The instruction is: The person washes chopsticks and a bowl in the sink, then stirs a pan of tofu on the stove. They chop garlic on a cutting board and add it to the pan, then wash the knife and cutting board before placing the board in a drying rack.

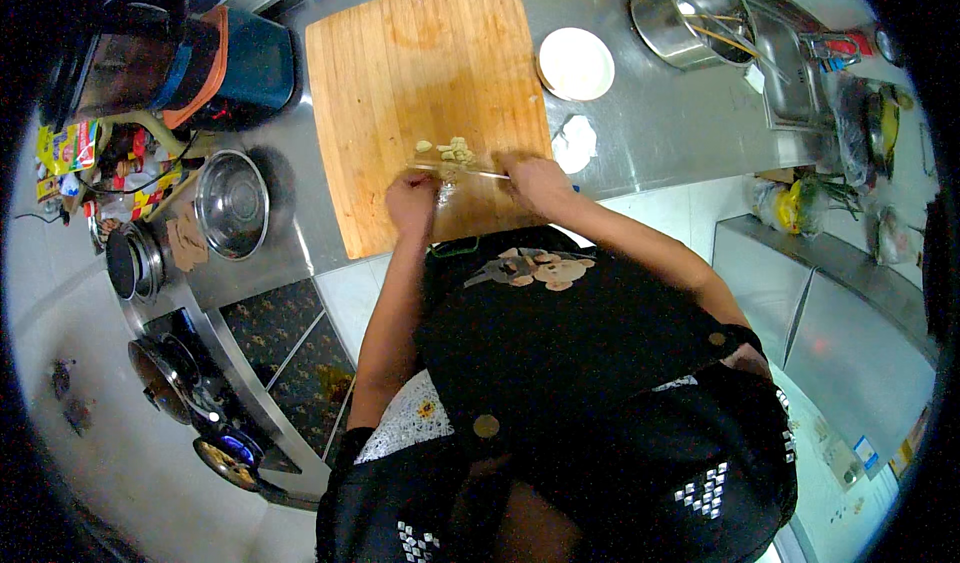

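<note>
On the wooden cutting board (427, 60) lie pale pieces (455, 150), which look like garlic cloves, with one piece (424, 146) a little apart. A broad, shiny blade (450, 191), apparently a kitchen cleaver, lies just on the near side of them, blurred and reflecting. My right hand (534, 182) is closed at the blade's right end, over what seems to be its handle. My left hand (412, 197) is at the blade's left end with its fingers curled; whether it grips anything is unclear. Both hands are over the board's near part.
Right of the board are a white bowl (576, 64) and a crumpled white item (574, 145). A steel pot (679, 49) holding chopsticks stands by the sink (791, 75). To the left are a metal bowl (232, 204) and a blue bin-like container (259, 60). A lit burner (240, 447) is lower left.
</note>
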Demonstrator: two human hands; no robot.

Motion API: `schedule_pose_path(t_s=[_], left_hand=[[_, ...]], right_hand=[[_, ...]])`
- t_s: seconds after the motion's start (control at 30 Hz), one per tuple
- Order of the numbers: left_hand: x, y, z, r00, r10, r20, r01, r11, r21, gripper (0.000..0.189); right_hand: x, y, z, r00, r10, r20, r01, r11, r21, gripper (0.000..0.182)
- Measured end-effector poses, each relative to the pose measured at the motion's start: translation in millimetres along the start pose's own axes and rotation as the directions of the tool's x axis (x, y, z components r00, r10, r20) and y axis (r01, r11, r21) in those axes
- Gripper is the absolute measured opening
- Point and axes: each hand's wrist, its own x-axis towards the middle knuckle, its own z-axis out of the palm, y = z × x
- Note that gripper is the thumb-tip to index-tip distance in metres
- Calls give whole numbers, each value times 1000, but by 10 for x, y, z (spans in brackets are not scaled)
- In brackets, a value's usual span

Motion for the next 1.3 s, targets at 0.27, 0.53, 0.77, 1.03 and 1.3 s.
schedule_pose_path(t_s=[0.27, 0.53, 0.77, 1.03, 1.3], left_hand=[[417, 98, -223, 960, 245, -136, -226, 963, 145, 16], [52, 405, 67, 991, 137, -11, -122, 911, 394, 11], [-97, 263, 181, 998, 24, -63, 3, 917, 398, 26], [-75, 352, 130, 1000, -15, -24, 22, 945, 326, 28], [-64, 231, 194, 998, -38, -51, 51, 959, 280, 28]], right_hand=[[27, 93, -132, 999, -7, -40, 5, 999, -42, 28], [-141, 31, -149, 982, 127, -137, -111, 987, 116, 24], [-64, -191, -84, 995, 86, -50, -88, 996, -34, 20], [173, -93, 156, 995, 96, 17, -96, 995, -17, 27], [96, -125, 171, 979, 188, 81, -182, 981, -73, 27]])
